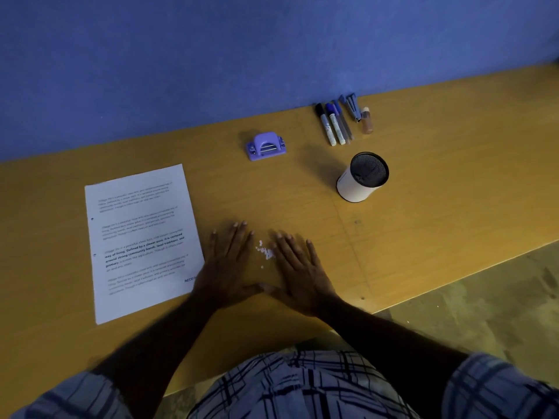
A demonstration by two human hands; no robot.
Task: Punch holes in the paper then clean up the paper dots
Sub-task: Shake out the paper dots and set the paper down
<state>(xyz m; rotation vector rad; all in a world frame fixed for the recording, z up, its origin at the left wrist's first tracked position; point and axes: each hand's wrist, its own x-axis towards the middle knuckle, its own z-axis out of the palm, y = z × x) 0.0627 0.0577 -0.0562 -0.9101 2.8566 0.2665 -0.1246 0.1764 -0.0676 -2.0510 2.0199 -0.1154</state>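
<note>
On the wooden desk (423, 182) — left hand (230, 264) and right hand (298, 272) flat, spread wide, empty, flanking paper dots (265, 252) — too brisk a sweep could scatter them floorward.

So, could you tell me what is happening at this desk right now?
A person has both hands flat on the desk, the left hand and right hand on either side of a small pile of paper dots, apparently gathering them. The sheet of paper lies to the left with two holes already in its edge. The purple hole punch sits untouched farther back, near some markers and a cup.
</note>
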